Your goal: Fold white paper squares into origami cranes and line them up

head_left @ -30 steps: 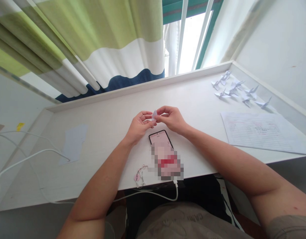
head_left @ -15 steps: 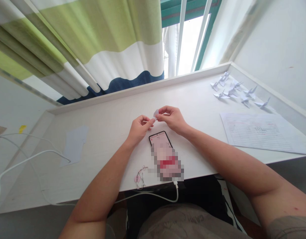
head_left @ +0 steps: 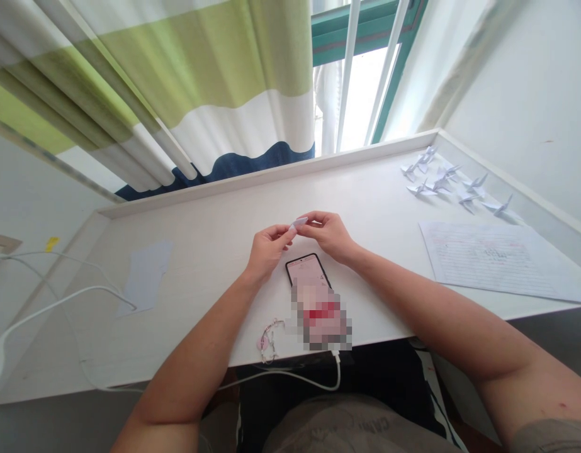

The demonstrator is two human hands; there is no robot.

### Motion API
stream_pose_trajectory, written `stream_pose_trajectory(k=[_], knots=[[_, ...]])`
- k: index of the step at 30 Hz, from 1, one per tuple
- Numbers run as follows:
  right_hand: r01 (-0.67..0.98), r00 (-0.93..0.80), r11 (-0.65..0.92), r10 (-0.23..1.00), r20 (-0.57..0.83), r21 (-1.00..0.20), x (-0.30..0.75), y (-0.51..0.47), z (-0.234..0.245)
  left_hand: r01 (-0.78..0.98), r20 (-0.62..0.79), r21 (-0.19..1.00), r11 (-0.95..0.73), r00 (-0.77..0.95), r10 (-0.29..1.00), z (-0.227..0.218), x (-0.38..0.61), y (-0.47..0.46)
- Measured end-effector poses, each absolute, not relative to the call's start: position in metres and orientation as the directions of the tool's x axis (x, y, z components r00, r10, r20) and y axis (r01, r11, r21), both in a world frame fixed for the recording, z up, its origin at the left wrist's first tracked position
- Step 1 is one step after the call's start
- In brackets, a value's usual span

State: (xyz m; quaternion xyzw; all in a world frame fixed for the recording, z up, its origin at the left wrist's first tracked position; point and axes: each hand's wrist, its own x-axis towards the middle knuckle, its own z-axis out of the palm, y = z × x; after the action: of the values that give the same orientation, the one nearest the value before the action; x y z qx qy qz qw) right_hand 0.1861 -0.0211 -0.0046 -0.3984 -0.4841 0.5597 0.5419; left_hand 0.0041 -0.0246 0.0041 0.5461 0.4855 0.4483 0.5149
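Observation:
A small piece of folded white paper [head_left: 299, 222] is held between my two hands, above the middle of the desk. My left hand [head_left: 270, 247] pinches its left end between thumb and fingers. On the other end, the thumb and fingers of my right hand [head_left: 328, 234] are closed. Fingers cover part of the paper, so its full shape is hidden. Just below the hands lies a phone [head_left: 311, 296] with a lit pink screen, partly pixelated. A charm strap [head_left: 266, 340] with a pink piece rests beside the phone's lower left.
Several folded paper cranes [head_left: 441, 182] stand at the desk's back right. In front of them lie lined, written sheets [head_left: 498, 261]. Blank paper pieces [head_left: 143, 277] lie at left, crossed by a white cable [head_left: 58, 302]. A charging cable [head_left: 336, 371] hangs from the phone. A raised rim [head_left: 271, 178] borders the desk.
The folded paper has tipped from a more upright position to a flatter one between my fingers. The view has shifted slightly, so the desk sits a little lower.

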Motion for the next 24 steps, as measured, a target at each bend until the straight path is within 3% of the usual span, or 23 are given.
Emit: stream_pose_trajectory(k=[8,24], knots=[[-0.259,-0.139,0.014,0.989,0.052,-0.966,0.1869,-0.0199,-0.0054,0.242,0.133,0.955,-0.172,0.168,0.977,0.0060,-0.0039,-0.0179],[-0.222,-0.094,0.075,0.991,0.098,-0.972,0.1862,-0.0178,-0.0082,0.127,0.098,0.985,-0.117,0.149,0.984,0.0038,0.0012,-0.0214]])
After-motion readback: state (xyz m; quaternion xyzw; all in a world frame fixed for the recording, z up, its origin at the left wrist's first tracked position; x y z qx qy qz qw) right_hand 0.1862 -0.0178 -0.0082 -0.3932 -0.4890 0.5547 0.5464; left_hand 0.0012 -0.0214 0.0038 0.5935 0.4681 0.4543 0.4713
